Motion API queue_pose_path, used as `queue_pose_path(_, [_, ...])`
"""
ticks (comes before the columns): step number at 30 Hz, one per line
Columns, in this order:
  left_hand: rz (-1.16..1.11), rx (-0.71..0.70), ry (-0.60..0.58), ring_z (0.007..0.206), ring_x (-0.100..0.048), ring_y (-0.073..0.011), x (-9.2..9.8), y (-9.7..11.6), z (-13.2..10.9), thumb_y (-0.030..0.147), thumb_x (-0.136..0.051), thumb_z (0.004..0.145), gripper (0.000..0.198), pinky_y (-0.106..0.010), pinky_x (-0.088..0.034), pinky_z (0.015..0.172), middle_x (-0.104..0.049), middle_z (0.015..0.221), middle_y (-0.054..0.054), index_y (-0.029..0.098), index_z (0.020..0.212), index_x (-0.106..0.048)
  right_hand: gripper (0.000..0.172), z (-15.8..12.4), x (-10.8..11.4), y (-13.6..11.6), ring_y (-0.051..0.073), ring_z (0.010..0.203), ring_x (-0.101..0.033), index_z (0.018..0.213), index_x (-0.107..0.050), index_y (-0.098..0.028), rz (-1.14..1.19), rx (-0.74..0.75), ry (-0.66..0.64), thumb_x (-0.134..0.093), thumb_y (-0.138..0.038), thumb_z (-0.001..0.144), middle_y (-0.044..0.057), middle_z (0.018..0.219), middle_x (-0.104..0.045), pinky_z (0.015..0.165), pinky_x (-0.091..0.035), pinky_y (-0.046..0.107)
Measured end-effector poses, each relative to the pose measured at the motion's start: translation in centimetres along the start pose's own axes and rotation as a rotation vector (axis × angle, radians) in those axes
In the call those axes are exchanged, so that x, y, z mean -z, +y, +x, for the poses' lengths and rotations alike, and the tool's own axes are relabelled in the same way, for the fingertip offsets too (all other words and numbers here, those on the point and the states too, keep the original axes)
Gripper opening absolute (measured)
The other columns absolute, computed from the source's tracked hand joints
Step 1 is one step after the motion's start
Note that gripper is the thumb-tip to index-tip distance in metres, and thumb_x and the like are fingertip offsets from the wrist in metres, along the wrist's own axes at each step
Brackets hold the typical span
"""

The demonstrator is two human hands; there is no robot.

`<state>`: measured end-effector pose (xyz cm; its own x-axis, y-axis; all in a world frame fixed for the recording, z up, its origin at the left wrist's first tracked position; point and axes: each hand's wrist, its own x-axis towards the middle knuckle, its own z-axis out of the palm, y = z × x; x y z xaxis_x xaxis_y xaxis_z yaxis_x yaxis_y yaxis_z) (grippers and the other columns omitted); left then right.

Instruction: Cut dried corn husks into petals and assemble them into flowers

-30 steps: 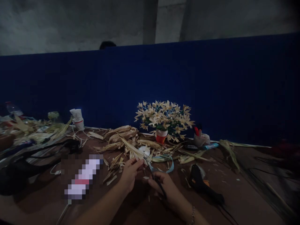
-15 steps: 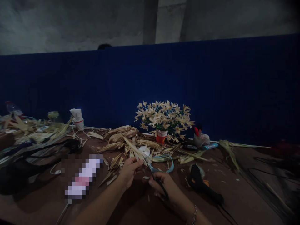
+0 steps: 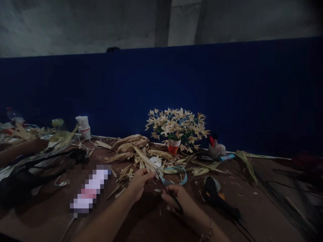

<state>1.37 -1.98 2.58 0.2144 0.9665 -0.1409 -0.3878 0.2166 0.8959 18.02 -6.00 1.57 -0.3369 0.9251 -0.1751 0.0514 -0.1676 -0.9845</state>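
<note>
My left hand [image 3: 138, 183] pinches the near end of a long dried husk strip [image 3: 142, 157] that runs up and back toward the pile. My right hand [image 3: 176, 198] is closed on a pair of scissors [image 3: 165, 186], whose blades point up-left and meet the strip right beside my left fingertips. Both hands hover low over the brown table [image 3: 252, 215]. Small pale offcuts lie on the table just below them.
A heap of dried husks [image 3: 131, 143] lies behind my hands. A small red cup of straw flowers [image 3: 176, 129] stands against the blue partition [image 3: 227, 94]. A black glue gun [image 3: 217, 198] lies to my right. More husks, a white cup [image 3: 83, 127] and bottles clutter the far left.
Hands and scissors stay almost in place, with the scissors working at the strip. An arm has come into view at the far left edge of the table.
</note>
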Motion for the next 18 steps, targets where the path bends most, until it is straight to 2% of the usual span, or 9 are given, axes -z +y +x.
queue_pose_path(9, [0.062,0.006,-0.067,0.055,-0.058,-0.0119,0.5,0.2,0.0,0.031,-0.073,0.058,0.027,-0.022,-0.044,0.056,-0.066,0.065,-0.006,0.010,0.075,-0.068,0.030,-0.2,0.4,-0.4,0.003,0.035,-0.026,0.061,-0.051,-0.016,-0.026,-0.014,-0.020,-0.066,-0.042,0.063,-0.009,0.041,-0.035,0.035,-0.018,0.017])
queue_pose_path(14, [0.096,0.003,-0.096,0.050,-0.056,-0.0110,0.8,0.2,0.3,0.030,-0.071,0.060,0.023,-0.021,-0.043,0.052,-0.066,0.059,-0.005,0.010,0.070,-0.068,0.027,-0.2,0.7,-0.4,0.003,0.038,-0.027,0.061,-0.052,-0.015,-0.065,0.002,-0.039,-0.066,-0.038,0.063,-0.008,0.045,-0.037,0.036,-0.019,0.016])
queue_pose_path(18, [0.135,0.054,-0.121,0.048,-0.054,-0.0107,1.1,0.4,0.3,0.029,-0.072,0.057,0.021,-0.022,-0.044,0.052,-0.064,0.056,-0.005,0.010,0.065,-0.067,0.027,-0.1,1.2,0.0,0.003,0.037,-0.027,0.060,-0.052,-0.015,-0.112,0.010,-0.058,-0.065,-0.038,0.064,-0.008,0.042,-0.037,0.036,-0.019,0.017])
